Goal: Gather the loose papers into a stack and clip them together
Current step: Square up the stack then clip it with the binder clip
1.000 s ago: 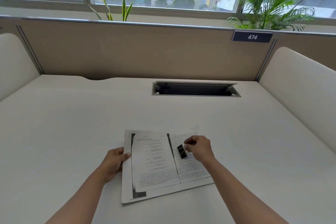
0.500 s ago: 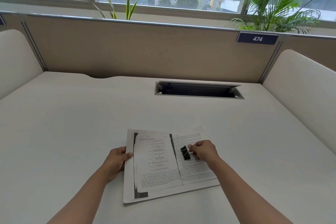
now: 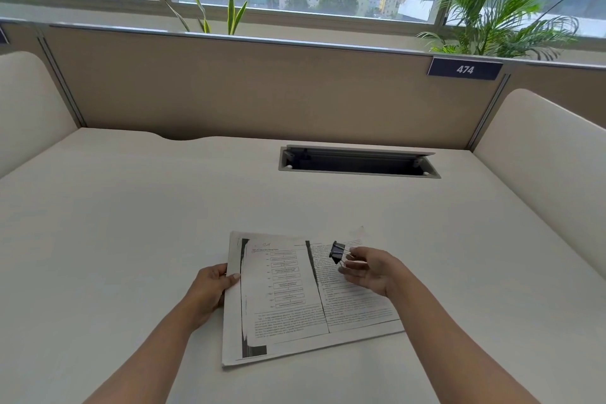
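Two slim, uncovered forearms [image 3: 157,348] reach up from the bottom edge, ending in the bare left hand [image 3: 210,285] and right hand [image 3: 370,272].

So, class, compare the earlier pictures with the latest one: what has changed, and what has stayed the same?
The right hand has lifted the binder clip off the papers, pinching its wire handles. The left hand still holds the stack's left edge; the papers have not shifted.

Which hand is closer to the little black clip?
Right. The right hand pinches the black binder clip by its wire handles, above the papers. The left hand grips the papers' left edge, apart from the clip.
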A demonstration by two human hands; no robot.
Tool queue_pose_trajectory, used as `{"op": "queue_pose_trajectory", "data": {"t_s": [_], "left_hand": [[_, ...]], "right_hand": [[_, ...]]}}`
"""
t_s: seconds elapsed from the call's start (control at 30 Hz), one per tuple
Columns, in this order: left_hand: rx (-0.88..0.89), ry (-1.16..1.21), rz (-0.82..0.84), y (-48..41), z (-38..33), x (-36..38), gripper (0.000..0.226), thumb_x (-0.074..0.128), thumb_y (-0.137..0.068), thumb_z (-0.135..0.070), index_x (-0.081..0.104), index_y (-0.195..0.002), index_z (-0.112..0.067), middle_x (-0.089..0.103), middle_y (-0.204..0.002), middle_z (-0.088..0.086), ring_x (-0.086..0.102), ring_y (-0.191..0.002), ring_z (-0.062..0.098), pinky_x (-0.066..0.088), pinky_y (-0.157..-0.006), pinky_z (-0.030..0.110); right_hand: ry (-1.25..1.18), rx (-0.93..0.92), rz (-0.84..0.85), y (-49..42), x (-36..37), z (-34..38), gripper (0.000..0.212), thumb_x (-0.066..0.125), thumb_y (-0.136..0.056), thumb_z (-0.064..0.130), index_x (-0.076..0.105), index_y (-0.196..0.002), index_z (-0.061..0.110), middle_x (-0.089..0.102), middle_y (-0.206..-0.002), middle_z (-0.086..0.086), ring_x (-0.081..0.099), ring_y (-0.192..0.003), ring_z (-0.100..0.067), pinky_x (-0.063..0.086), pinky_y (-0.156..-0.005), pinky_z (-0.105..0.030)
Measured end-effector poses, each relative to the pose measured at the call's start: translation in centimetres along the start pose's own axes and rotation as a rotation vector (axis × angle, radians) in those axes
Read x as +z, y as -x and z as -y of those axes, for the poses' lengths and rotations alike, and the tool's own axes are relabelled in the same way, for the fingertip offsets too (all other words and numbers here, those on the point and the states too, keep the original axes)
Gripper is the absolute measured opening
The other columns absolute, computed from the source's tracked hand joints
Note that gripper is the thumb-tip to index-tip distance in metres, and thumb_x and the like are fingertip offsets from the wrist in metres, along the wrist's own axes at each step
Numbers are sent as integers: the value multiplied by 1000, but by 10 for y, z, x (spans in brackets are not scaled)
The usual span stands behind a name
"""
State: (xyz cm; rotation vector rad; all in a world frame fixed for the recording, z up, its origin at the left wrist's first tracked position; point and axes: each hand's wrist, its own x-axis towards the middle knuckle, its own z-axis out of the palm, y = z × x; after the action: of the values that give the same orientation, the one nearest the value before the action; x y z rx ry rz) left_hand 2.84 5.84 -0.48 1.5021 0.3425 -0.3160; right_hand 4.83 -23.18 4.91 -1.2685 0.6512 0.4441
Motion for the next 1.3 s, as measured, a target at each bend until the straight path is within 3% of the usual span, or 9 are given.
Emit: {"op": "queue_pose_trajectory", "data": {"t_s": [0.17, 0.4, 0.5, 0.7, 1.03, 1.2, 1.3], "left_hand": [[9, 0, 6, 1, 0, 0, 18, 50, -91, 0, 64, -101, -6, 75, -75, 3, 70, -64, 18, 56, -54, 28], [5, 1, 11, 1, 0, 0, 18, 49, -91, 1, 64, -99, -7, 75, -72, 3, 70, -61, 17, 56, -52, 27], [2, 3, 2, 1, 0, 0, 18, 50, -91, 0, 64, -101, -6, 75, -73, 3, 70, -61, 17, 56, -52, 28], [-5, -7, 0, 1, -1, 0, 19, 50, -91, 0, 64, -102, -7, 75, -74, 3, 71, -62, 18, 56, -53, 28], [-15, -11, -1, 2, -3, 1, 19, 50, -91, 0, 63, -102, -7, 75, -73, 3, 71, -61, 17, 57, -54, 27], [-46, -14, 14, 1, -6, 4, 19, 48, -92, 0, 64, -98, -9, 74, -74, 3, 70, -67, 19, 58, -58, 29], [-64, -12, 33, 0, -8, 8, 19, 48, -92, 0, 64, -95, -9, 75, -72, 2, 70, -66, 19, 59, -60, 30]], "right_hand": [[-213, -37, 63, 2, 2, -4, 14, 55, -89, 4, 53, -76, -1, 49, -76, -13, 54, -72, -25, 57, -47, -27], [-223, -65, 49, 4, 8, -5, 11, 67, -80, 1, 57, -83, -3, 49, -87, -12, 56, -77, -20, 57, -54, -21], [-233, -73, 44, 4, 9, -7, 11, 67, -79, 0, 57, -79, -2, 51, -81, -13, 54, -77, -18, 57, -54, -20], [-233, 17, 38, 6, 10, -11, 14, 70, -78, 9, 60, -77, 0, 54, -81, -15, 58, -70, -24, 57, -46, -24], [-181, -83, 23, 2, 13, -18, 14, 72, -76, 5, 60, -82, -1, 61, -79, -12, 61, -74, -18, 57, -53, -17], [38, -167, -17, 4, 21, -24, 21, 79, -71, 14, 63, -80, 2, 63, -82, -9, 62, -75, -16, 54, -73, -20], [86, -232, 1, 5, 26, -29, 23, 82, -63, 18, 67, -76, 7, 67, -84, -9, 64, -81, -19, 54, -74, -19]]}}
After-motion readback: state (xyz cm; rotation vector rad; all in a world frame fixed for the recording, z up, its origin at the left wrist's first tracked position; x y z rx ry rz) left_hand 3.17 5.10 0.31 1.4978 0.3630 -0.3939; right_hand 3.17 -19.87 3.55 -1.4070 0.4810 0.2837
